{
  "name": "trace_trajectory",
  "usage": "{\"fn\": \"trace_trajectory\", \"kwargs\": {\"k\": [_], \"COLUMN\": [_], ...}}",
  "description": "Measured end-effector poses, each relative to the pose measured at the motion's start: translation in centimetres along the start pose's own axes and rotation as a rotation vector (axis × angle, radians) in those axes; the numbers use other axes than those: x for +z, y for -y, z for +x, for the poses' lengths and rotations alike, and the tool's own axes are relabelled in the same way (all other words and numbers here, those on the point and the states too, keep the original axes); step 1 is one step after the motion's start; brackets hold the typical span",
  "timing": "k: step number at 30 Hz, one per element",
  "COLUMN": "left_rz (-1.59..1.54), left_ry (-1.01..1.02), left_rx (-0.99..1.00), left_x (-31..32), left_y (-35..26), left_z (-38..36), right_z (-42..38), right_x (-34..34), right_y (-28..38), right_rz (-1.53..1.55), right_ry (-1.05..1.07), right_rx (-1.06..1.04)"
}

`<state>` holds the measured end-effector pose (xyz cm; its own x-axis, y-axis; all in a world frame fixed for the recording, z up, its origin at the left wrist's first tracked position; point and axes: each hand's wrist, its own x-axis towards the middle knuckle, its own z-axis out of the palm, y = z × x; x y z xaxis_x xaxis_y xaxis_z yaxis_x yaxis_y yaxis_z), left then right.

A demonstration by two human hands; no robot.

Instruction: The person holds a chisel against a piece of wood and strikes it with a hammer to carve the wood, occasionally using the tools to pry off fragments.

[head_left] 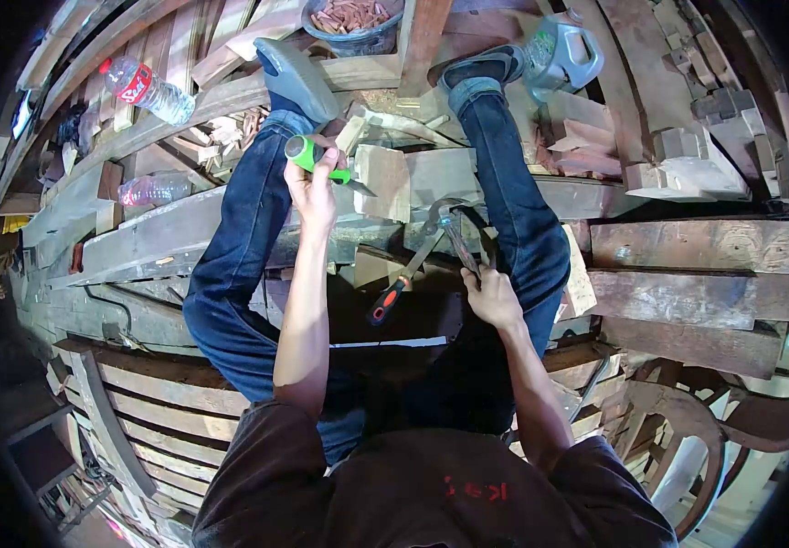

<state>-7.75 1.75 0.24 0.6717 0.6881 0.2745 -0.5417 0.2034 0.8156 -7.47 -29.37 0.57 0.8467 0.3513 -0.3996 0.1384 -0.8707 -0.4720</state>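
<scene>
My left hand (312, 187) is closed around a green-handled chisel (302, 152), its narrow metal blade slanting down to the right. The blade tip overlaps the face of a pale wood block (383, 185) that stands between my legs. In my right hand (493, 297), closed and lower down, is the handle of a hammer (460, 245); its metal head points up toward the plank behind. Beside the hammer lies a flat-bladed tool with a black and orange handle (390, 301), its blade partly under the hammer head.
Long timber beams (157, 233) cross the work area. Wood chips (234, 132) lie near my left foot. A bucket of wood pieces (358, 36) sits at the top. Plastic bottles (148, 89) are at left, a clear jug (563, 57) at upper right, stacked planks (696, 247) at right.
</scene>
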Motion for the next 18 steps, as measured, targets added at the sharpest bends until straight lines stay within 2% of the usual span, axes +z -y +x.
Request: {"fn": "trace_trajectory", "kwargs": {"k": [5,12,18], "left_rz": [-0.028,-0.215,-0.097], "left_ry": [-0.058,0.22,0.326], "left_rx": [0.042,-0.161,-0.162], "left_x": [0.8,0.3,1.9], "left_y": [0.3,0.2,0.3], "left_z": [-0.5,1.2,2.9], "right_z": [0.0,0.1,0.1], "right_x": [0.0,0.5,0.4], "right_y": [0.1,-0.6,-0.5], "right_rz": [0.0,-0.014,0.009], "right_ry": [-0.003,-0.019,-0.035], "right_rx": [0.013,0.002,-0.016]}}
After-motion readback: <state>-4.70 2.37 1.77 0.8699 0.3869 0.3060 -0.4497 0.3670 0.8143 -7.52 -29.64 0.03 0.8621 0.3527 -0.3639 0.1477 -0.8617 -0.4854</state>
